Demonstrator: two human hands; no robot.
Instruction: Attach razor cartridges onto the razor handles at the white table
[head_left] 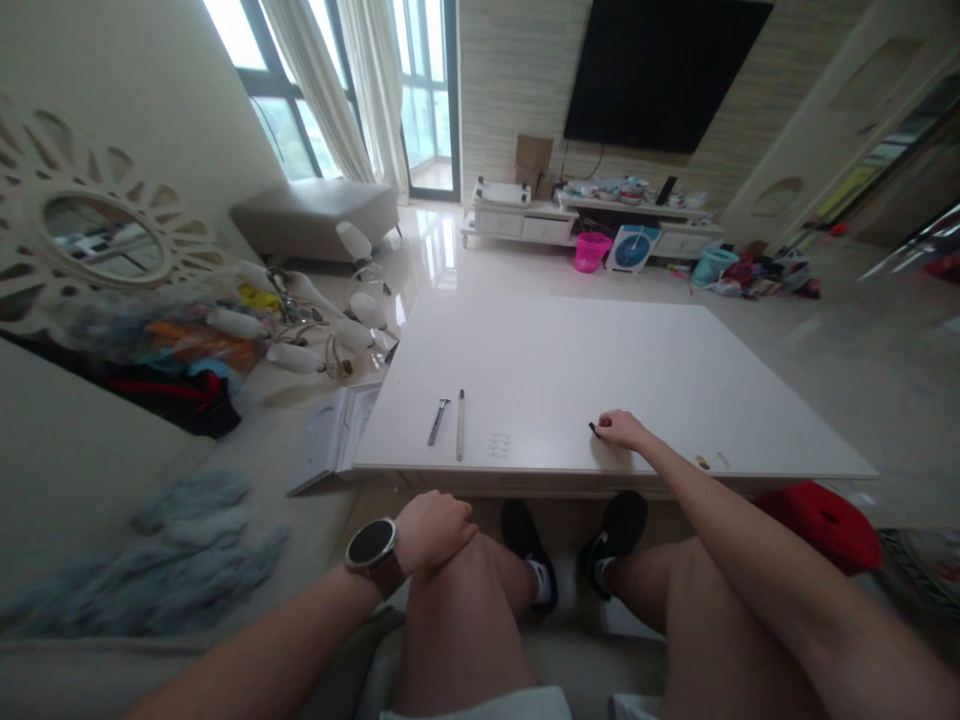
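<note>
On the white table, my right hand pinches a small black object between thumb and fingertips, close to the near edge. The object is too small for me to tell its kind. My left hand, with a round watch on the wrist, rests on my left knee and holds nothing. Left of my right hand lie a razor, a toothbrush and a small clear packet. To its right are a little yellow and black piece and a small clear curved piece.
A red stool stands beneath the table's near right corner. Left of the table are a chandelier on the floor and an opened white foam box. Beyond the table stands a TV cabinet with a pink bin before it.
</note>
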